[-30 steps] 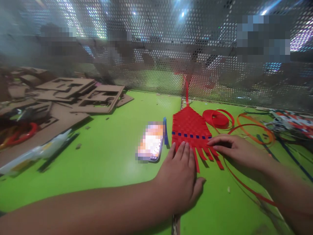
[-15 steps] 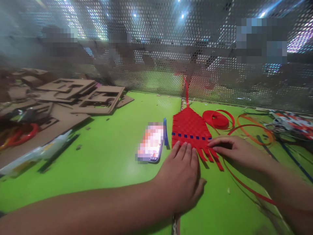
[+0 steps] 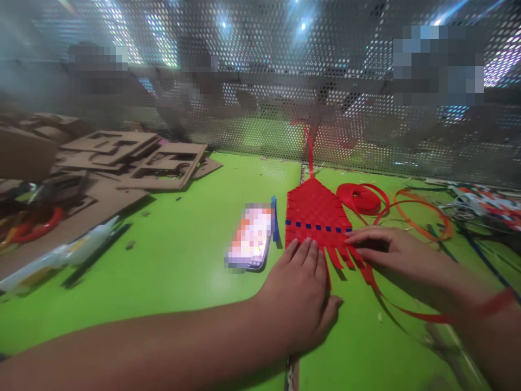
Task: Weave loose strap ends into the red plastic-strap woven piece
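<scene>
A red woven piece (image 3: 313,206) with a row of blue squares lies on the green table, its loose strip ends pointing toward me. My left hand (image 3: 301,293) lies flat, palm down, with its fingertips on the lower left edge of the weave and its thumb out to the side. At the lower right corner of the weave, my right hand (image 3: 378,247) has thumb and fingers closed on a red strip. That long red strip (image 3: 419,315) runs from there past my right wrist. A coil of red strip (image 3: 358,199) lies beyond my right hand.
Left of the weave are a lit phone (image 3: 252,239) and a short blue strip (image 3: 275,220). Cardboard cutouts (image 3: 109,146) are piled at the left. An orange loop (image 3: 448,228) and tangled strips lie at the right. A perforated metal screen (image 3: 260,98) stands at the back.
The long red strip near my right wrist has shifted and twisted. A brown cardboard piece has come into view at the far left. Both hands have hardly moved.
</scene>
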Demonstrator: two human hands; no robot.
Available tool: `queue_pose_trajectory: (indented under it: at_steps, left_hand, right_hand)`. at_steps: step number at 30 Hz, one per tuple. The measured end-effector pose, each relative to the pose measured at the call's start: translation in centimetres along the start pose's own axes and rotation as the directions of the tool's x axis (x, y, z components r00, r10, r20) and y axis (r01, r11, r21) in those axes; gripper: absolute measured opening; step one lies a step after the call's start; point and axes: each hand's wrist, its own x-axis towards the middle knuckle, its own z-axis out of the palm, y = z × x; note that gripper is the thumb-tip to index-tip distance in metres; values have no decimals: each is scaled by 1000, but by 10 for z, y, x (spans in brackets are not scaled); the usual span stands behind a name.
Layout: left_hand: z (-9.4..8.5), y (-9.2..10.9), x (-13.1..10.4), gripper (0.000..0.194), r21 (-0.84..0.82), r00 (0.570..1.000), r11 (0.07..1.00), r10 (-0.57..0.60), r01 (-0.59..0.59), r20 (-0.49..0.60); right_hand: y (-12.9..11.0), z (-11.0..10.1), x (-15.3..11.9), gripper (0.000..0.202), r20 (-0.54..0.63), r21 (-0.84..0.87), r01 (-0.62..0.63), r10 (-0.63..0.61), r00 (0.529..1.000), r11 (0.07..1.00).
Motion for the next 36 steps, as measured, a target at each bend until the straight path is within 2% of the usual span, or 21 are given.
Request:
queue_pose_trajectory:
  at_steps: [11,30,36]
  left_hand:
    - [-1,0,1,81,-18,1000,1000,-3,3,12]
    - [0,0,1,82,-2,1000,1000,-7,7,13]
    - [0,0,1,81,-22,1000,1000,-14,14,25]
  right_hand:
    - [6,-1,5,29,-22,-21,-28,28,999,999]
    - [1,0,5,27,-39,-61,3,-5,999,998]
    - [1,-2,5,35,-5,-45,17,-17,1000,999]
